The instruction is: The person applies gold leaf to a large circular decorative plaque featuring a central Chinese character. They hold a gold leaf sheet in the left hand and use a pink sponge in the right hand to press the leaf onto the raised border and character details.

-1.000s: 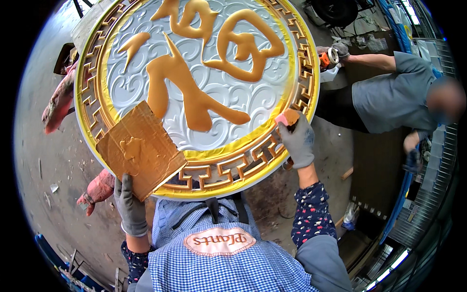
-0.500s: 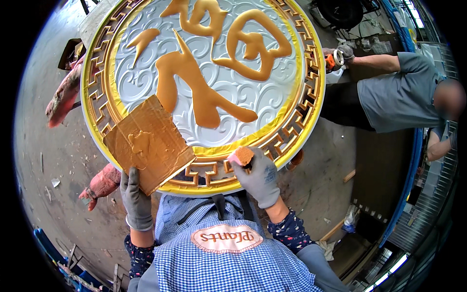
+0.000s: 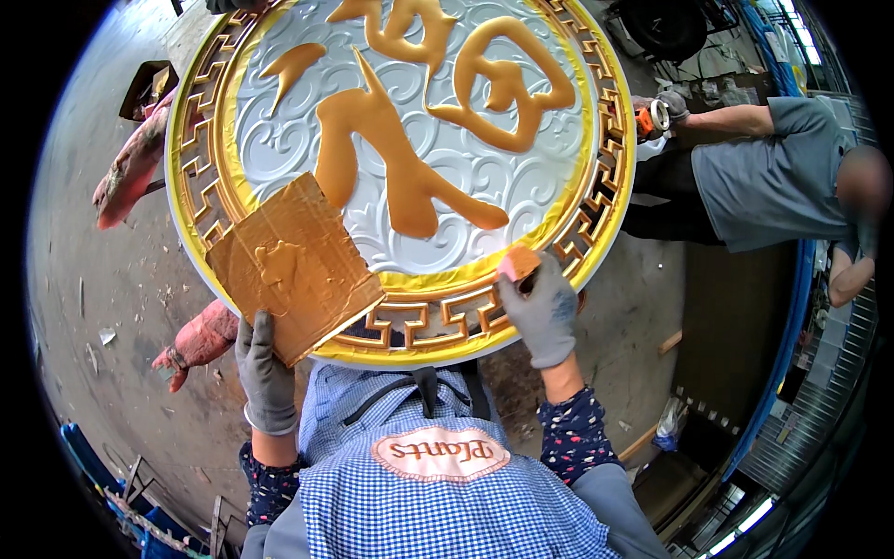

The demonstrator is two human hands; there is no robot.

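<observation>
A large round panel lies in front of me, with a pale scroll relief, raised golden brush-stroke shapes, yellow edging and a gold fretwork border. My left hand, in a grey glove, grips the lower corner of a square of cardboard smeared with gold paint, which overlaps the panel's lower left edge. Over the lower right border is my gloved right hand, its fingers closed round a small pink sponge with a gold-orange face. Part of the sponge is hidden by the fingers.
A person in a grey shirt stands at the right, a gloved hand by an orange tool and a white ring. A dark glove touches the far edge. Pink wrapped supports show below the panel; an open box stands far left.
My right hand has moved right and slightly away from me along the border with the sponge. My left hand still holds the cardboard. A dark glove has appeared at the panel's far edge.
</observation>
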